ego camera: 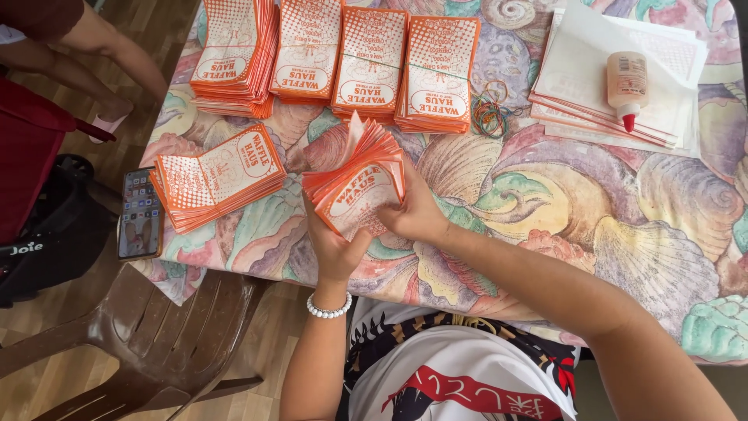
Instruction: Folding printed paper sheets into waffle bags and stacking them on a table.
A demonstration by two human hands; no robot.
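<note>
While both hands meet just above the near edge of the table (545,179), a fanned bundle of orange-and-white paper bags (354,183) sits between them, lifted clear of the patterned shell-print cloth. The left hand (335,245) comes up from below with a white bead bracelet (328,308) at the wrist, its fingers curled closed around the bundle's lower left corner. The right hand (417,214) presses in from the right side, closed on the bundle's lower right edge, with the thumb lying across the front bag. This bundle is thin, flat stock, white with an orange dotted field and orange borders, and its upper edges splay apart like a hand of cards while the lower end is pinched tight. Just left of the hands lies 1 loose stack of the same bags (218,179), tilted on the cloth, and beyond them 4 neat stacks (335,58) line the far edge. A tangle of coloured rubber bands (491,109) rests right of those stacks, near a pile of flat sheets (608,101) with a glue bottle (627,86) lying on top. A phone (140,214) lies at the table's left corner beside a brown plastic chair (156,343).
</note>
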